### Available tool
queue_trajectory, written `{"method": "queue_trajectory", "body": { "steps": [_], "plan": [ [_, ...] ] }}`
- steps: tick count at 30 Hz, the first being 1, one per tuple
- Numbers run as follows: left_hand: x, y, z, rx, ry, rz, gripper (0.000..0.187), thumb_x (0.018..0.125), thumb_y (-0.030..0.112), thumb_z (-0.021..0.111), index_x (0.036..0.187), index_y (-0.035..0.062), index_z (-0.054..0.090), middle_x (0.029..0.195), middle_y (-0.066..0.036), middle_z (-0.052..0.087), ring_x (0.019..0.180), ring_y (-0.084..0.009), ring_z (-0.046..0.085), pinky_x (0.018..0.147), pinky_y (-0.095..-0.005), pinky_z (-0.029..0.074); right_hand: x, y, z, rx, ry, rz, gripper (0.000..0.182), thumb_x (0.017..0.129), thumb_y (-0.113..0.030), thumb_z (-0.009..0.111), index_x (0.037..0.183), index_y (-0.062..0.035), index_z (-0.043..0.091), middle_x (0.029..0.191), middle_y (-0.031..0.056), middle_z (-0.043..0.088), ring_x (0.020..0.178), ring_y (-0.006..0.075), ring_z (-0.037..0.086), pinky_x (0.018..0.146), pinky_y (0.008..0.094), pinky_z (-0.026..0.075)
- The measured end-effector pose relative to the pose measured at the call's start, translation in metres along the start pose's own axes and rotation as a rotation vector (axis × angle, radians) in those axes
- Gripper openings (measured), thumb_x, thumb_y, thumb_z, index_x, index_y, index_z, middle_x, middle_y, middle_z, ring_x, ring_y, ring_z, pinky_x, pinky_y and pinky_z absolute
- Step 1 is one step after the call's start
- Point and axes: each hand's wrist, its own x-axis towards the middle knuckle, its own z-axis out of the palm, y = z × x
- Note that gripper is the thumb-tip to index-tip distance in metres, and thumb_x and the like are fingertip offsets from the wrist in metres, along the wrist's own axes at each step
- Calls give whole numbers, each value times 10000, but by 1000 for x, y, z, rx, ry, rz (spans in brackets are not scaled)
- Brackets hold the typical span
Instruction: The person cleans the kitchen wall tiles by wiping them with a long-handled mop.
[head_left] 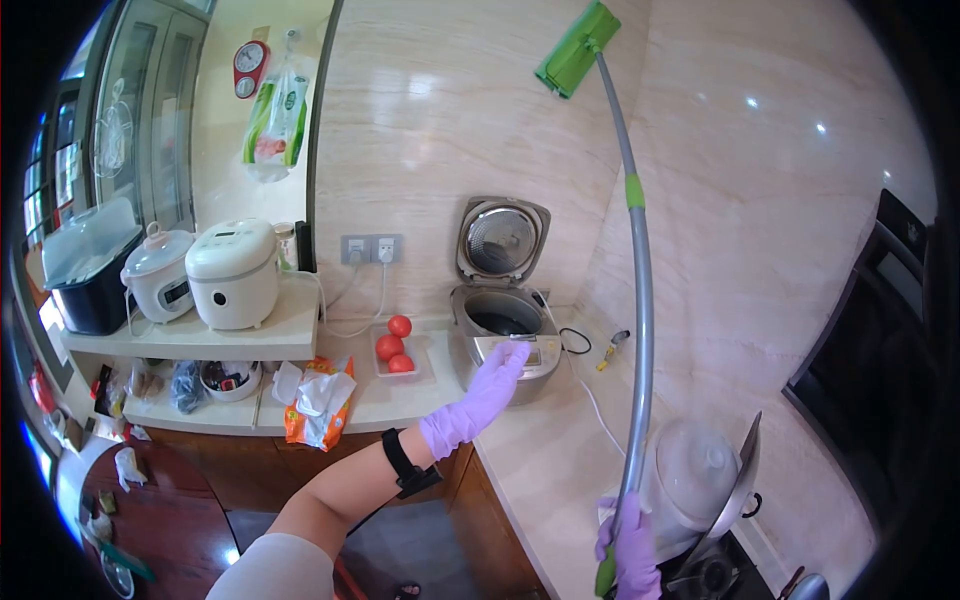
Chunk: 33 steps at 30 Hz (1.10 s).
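While two white rice cookers [232,272] sit on the raised shelf [200,342] at the left, with an orange snack bag [318,402] on the counter [540,470] below, three tomatoes [393,346] lie in a tray beside them. Left hand [482,398], purple-gloved, fingers stretched flat and gripping nothing, touching the front panel of the open rice cooker [502,330] near the counter's back corner. Right hand [632,552], gloved too, wrapped tight around the mop handle [640,310] at the counter's near edge; green mop head [578,48] pressed high against the wall. Glass lid [694,472] just right.
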Motion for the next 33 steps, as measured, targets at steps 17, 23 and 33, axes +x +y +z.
{"method": "queue_trajectory", "body": {
  "steps": [17, 23, 33],
  "plan": [
    [62, 46, 112, -239, -20, -3, 779, 805, 440, 629, 1322, -15, 263, 940, -75, 502, 792, -159, 511, 719, -277, 441, 2, 65, 11, -48, 169, 25, 365, 910, -346, 491, 772, -9, 466, 454, 15, 395, 325, 107, 401, 303, 263, 316],
    [72, -10, 137, -120, 31, -259, 859, 777, 539, 590, 1300, -68, 283, 977, -168, 540, 840, -221, 553, 750, -303, 448, -39, 153, 3, -839, 368, -196, 492, 906, -474, 430, 944, -6, 575, 648, 163, 602, 542, 318, 593, 440, 374, 424],
    [56, -92, 174, -278, 12, -448, 494, 840, 529, 505, 1022, 73, 449, 656, -39, 478, 465, -155, 472, 414, -304, 397, -83, 162, 6, -960, 402, 234, 550, 870, -501, 477, 970, 27, 593, 763, 261, 614, 743, 430, 601, 617, 462, 478]
  ]
}}
